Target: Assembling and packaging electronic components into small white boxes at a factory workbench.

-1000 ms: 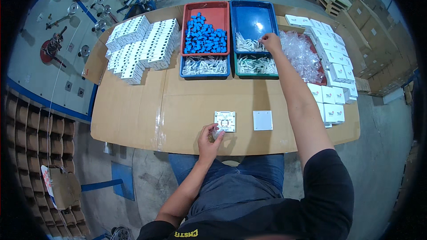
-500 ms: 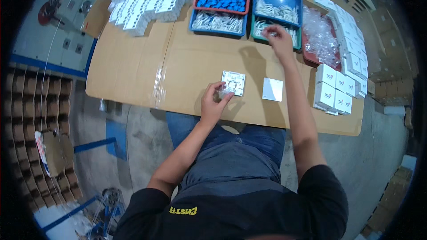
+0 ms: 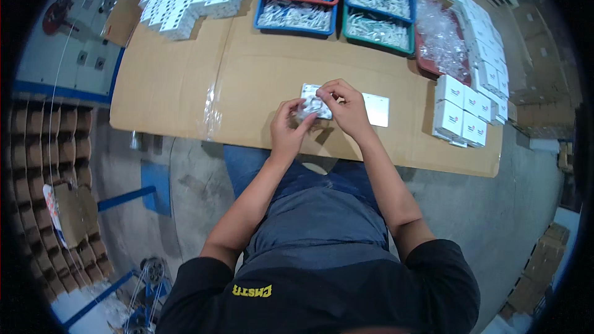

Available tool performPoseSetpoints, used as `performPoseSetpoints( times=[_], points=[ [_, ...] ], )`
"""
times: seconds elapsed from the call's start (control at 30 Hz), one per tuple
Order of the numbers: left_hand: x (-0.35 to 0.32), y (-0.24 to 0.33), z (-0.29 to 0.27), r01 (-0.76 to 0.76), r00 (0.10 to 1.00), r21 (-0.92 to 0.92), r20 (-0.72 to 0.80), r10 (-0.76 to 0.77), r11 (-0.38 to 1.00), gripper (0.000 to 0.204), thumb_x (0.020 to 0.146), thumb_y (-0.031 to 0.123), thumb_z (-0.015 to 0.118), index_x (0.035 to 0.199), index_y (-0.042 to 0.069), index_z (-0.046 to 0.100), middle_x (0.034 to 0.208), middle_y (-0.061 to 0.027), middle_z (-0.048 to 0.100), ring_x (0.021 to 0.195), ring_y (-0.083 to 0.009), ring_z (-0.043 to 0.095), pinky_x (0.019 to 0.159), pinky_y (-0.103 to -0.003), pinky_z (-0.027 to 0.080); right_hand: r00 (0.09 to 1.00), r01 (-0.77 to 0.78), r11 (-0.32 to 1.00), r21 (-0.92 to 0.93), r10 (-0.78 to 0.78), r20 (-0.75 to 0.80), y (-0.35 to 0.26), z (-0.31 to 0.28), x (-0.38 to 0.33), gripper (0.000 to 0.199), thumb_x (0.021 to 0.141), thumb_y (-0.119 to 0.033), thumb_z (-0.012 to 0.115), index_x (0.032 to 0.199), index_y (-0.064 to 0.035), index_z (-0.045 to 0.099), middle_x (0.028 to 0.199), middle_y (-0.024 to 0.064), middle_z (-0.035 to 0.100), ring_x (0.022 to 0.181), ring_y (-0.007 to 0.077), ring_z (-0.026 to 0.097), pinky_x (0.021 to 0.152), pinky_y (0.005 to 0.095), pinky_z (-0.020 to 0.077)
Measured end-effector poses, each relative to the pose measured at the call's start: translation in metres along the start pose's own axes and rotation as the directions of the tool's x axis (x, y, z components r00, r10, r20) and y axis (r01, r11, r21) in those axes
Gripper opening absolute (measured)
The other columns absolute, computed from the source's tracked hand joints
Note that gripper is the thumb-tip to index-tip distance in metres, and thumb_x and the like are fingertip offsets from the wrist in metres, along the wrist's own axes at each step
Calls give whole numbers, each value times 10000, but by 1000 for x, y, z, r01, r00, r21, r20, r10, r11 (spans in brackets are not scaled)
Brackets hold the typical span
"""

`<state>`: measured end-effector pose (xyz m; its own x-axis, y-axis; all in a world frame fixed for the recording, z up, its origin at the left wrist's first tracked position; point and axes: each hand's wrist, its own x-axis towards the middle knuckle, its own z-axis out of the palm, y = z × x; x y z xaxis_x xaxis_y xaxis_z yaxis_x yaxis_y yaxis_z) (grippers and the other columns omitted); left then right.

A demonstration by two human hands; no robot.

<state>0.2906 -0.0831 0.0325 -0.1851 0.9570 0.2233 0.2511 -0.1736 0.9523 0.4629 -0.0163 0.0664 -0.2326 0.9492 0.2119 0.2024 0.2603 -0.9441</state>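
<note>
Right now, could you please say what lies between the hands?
The head view shows a square white part and something clear, apparently plastic.

Lit moderately and fairly evenly across the table (image 3: 167, 80); dims toward the cartons (image 3: 537, 46) at far right. Shows soft shadow just below the hands (image 3: 287, 131) (image 3: 348, 112). Glares off the white plate (image 3: 377, 111), clear tape (image 3: 211, 111) and plastic bags (image 3: 440, 40). Looks slightly soft; bends fisheye-style near the rim, drops to black at corners.
</note>
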Motion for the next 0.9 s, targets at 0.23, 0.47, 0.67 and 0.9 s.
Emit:
performPoseSetpoints(
  times=[0.23,0.47,0.67,0.9],
  points=[
    [-3,2,-7,74,997,-6,20,-73,997,349,911,123,816,1211,10,679,1080,-81,700,999,-174,664,907,-313,528,938,-156,890,-429,-2,-347,88,-108,98,183,962,-223,686,1086,-115,768,973,116,770,833,293,728,736,394,556],
    [-2,7,-3,70,997,-11,40,-70,997,343,913,105,811,1212,5,677,1085,-88,698,1010,-185,667,911,-317,529,980,-197,507,-839,71,-188,107,-165,172,144,868,-182,689,941,-149,809,1032,142,765,975,353,733,815,481,584],
    [-5,8,-8,51,998,-1,35,-51,999,340,907,88,815,1204,0,675,1098,-91,690,1020,-184,666,913,-316,531,998,-52,340,-939,57,-34,119,-165,188,87,808,-175,751,872,-118,765,998,131,742,977,346,719,811,487,580],
    [-7,3,-6,107,994,-69,17,-106,992,343,901,77,817,1205,4,676,1080,-83,682,1016,-176,661,912,-308,528,984,-98,616,-782,-58,-169,102,-163,170,113,902,-215,698,928,-120,755,1028,122,725,981,355,707,829,492,564]
  ],
)
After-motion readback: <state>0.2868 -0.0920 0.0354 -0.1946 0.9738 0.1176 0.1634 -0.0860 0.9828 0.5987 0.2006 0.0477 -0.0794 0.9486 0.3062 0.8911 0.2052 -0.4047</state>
